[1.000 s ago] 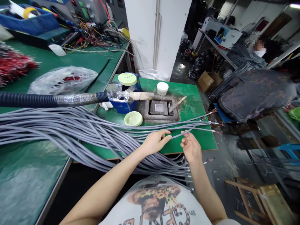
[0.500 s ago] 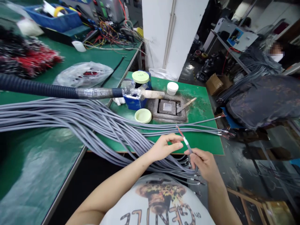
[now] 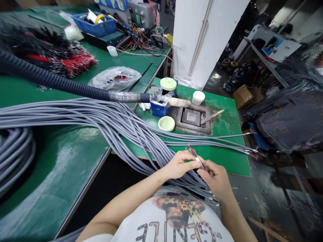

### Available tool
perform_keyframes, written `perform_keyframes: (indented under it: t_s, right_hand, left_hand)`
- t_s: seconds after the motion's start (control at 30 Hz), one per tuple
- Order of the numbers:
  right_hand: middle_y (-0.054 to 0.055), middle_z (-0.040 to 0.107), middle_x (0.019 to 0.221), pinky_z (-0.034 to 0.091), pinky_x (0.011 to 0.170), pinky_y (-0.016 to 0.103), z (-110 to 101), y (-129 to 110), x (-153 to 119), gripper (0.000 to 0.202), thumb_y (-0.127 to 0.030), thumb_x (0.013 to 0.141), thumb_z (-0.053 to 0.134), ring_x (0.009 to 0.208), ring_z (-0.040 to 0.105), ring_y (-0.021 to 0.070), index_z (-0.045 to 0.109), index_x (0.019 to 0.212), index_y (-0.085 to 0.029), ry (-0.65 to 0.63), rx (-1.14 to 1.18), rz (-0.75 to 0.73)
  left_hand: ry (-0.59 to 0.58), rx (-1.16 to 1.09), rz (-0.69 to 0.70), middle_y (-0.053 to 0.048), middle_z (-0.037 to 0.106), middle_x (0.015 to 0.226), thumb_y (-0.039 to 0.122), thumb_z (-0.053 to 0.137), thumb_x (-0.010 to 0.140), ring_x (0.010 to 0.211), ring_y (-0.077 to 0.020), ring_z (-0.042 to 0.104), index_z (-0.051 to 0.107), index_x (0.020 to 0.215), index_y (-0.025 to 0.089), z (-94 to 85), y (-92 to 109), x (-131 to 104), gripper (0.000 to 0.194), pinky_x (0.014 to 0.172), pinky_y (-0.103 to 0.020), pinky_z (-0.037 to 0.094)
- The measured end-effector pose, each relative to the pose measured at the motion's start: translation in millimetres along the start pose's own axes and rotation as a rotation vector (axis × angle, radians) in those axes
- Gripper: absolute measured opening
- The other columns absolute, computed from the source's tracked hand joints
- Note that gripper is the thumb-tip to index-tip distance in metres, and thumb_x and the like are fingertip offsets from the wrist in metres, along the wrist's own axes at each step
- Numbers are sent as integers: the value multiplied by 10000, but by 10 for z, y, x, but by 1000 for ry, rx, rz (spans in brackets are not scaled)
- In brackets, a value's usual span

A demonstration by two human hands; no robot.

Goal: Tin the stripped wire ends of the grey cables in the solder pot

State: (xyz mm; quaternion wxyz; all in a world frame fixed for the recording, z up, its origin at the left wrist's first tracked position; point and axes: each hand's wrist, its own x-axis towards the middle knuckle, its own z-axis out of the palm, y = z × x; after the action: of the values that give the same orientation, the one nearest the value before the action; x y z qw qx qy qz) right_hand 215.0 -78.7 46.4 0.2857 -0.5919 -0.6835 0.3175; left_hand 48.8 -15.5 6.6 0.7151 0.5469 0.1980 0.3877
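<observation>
The end of one grey cable (image 3: 198,160) is between my hands, its thin red, green and dark wires fanned out above a white band. My left hand (image 3: 182,164) pinches it near the white band, thumb and fingers closed. Just to the right, my right hand (image 3: 215,176) grips the grey sheath below the band. A thick bundle of grey cables (image 3: 121,121) runs from the left across both tables and under my hands. Several other cable ends (image 3: 249,151) lie along the right edge of the green board (image 3: 227,161).
Beyond the cables is a square metal pot (image 3: 191,117) with a scraper (image 3: 214,116) across it. A hose (image 3: 83,89) ends above it. Nearby stand a green lid (image 3: 166,123), a white tub (image 3: 198,97) and a blue box (image 3: 158,109). A person sits at far right.
The view has shifted left. My left hand has closed on the cable end, which was held by my right hand alone, and the wires are now spread apart.
</observation>
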Motion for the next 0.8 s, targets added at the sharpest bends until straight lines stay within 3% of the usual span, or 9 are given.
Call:
perform_keyframes:
  t_s: [0.13,0.23,0.4,0.8]
  right_hand:
    - [-31,516,608,331,556,227,-17,-8,-13,147,-290,888,530,553,430,89,593,800,-190,87,-196,-180]
    - [-12,564,643,342,579,240,-43,-4,-30,104,-251,897,518,577,469,102,597,869,-191,108,-270,-281]
    - [-14,559,623,348,561,235,-48,-41,-44,106,-245,900,511,559,482,104,589,852,-191,142,-286,-310]
    - [-14,566,620,354,563,234,-32,-68,-25,109,-223,894,517,557,487,103,585,821,-178,137,-287,-332]
  left_hand:
    - [35,58,106,-99,698,818,388,691,776,760,-178,609,759,851,152,-26,51,1,258,736,-294,504]
    - [37,-25,72,-109,689,909,370,722,746,786,-179,610,751,892,150,-79,31,1,265,749,-301,502]
    - [154,-185,59,-93,669,834,380,736,732,779,-181,610,742,843,133,-175,-69,-13,271,763,-304,488]
    - [158,-160,170,-47,605,728,257,713,754,715,-150,565,729,822,155,-197,-75,-7,123,696,-268,462]
